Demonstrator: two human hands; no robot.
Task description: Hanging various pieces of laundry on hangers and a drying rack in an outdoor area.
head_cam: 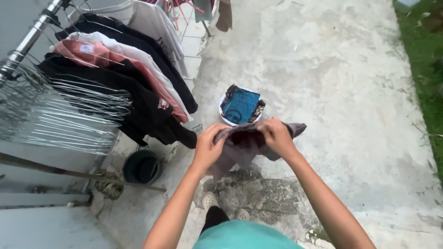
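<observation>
Far left: a bunch of bare wire hangers (pixel 69 113) is seen on a metal rail (pixel 27 41), with dark, pink and white shirts (pixel 134 74) hung beside them. A black pot (pixel 142 167) is set on the concrete below. Centre: a grey garment (pixel 249 140) is held up over the ground, gripped at its top edge by the left hand (pixel 210 145) and the right hand (pixel 277 134), both closed on the cloth. Just behind it, a white bucket (pixel 223 115) of crumpled blue laundry is placed. Grass (pixel 427 69) is noted far right.
</observation>
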